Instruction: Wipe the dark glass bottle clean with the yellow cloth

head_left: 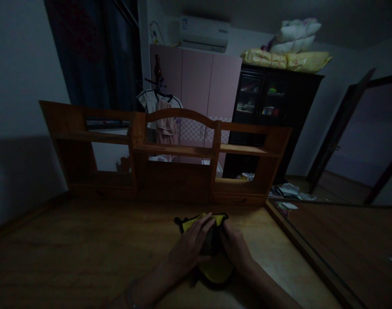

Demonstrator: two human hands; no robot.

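A yellow cloth with black edging lies bunched on the wooden desk top in front of me. My left hand reaches over its upper left part, the fingers together and bent onto it. On the other side, my right hand grips the cloth near its black edge, with most of its fingertips hidden. Between both hands shows a dark grey patch; whether it is the cloth's other face or a separate thing wrapped inside, I cannot tell. A band circles my left wrist.
The wooden surface ends at a raised rim on the right. Along its back stands a wooden shelf unit. Beyond are a pink wardrobe, a black cabinet, hung clothes and an open door. The light is dim.
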